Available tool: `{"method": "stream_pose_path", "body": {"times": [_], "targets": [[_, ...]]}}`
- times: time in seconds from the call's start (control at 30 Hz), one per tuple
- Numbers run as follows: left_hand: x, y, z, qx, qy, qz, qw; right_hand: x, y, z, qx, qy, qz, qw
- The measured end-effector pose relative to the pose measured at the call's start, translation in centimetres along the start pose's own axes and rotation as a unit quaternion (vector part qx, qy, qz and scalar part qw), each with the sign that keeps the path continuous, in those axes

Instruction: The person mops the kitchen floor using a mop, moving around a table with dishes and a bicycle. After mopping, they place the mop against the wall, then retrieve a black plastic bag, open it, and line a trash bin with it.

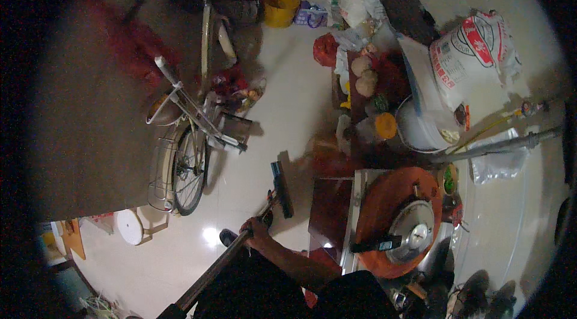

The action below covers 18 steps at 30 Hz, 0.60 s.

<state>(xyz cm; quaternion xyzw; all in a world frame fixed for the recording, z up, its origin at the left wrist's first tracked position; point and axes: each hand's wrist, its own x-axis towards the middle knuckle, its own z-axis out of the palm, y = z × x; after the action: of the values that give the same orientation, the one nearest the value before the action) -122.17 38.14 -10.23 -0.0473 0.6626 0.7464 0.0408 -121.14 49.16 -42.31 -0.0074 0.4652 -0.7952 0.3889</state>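
My right hand [256,231] grips the long pole [212,268] of a floor mop, with the forearm coming in from the lower right. The pole slants from the bottom left up to a narrow, dark mop head [282,190]. That head rests on the pale tiled floor [284,107], just ahead of my feet. One dark shoe [228,238] shows left of the hand. At the bottom left, a dark part [172,312] covers the pole's near end; whether it is a grip or a sleeve is unclear. My left hand is out of view.
A bicycle [191,170] stands at the left, near a white round stool [130,227]. Right, a pressure cooker [411,235] sits on an orange-brown round surface [374,206], beside a white bucket [417,132] and a flour sack [473,57]. A yellow bucket [281,9] stands farther ahead.
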Motion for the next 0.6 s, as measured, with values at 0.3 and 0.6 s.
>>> {"method": "stream_pose_path", "body": {"times": [0.3, 0.6], "targets": [[0.0, 0.6, 0.3, 0.003, -0.001, 0.015, 1.0, 0.3, 0.7, -0.9, 0.435, 0.078, 0.285, 0.851], [-9.7, 6.5, -4.6, 0.002, 0.002, 0.105, 0.995, -2.4, 0.1, 0.8, 0.318, 0.069, 0.279, 0.903]]}}
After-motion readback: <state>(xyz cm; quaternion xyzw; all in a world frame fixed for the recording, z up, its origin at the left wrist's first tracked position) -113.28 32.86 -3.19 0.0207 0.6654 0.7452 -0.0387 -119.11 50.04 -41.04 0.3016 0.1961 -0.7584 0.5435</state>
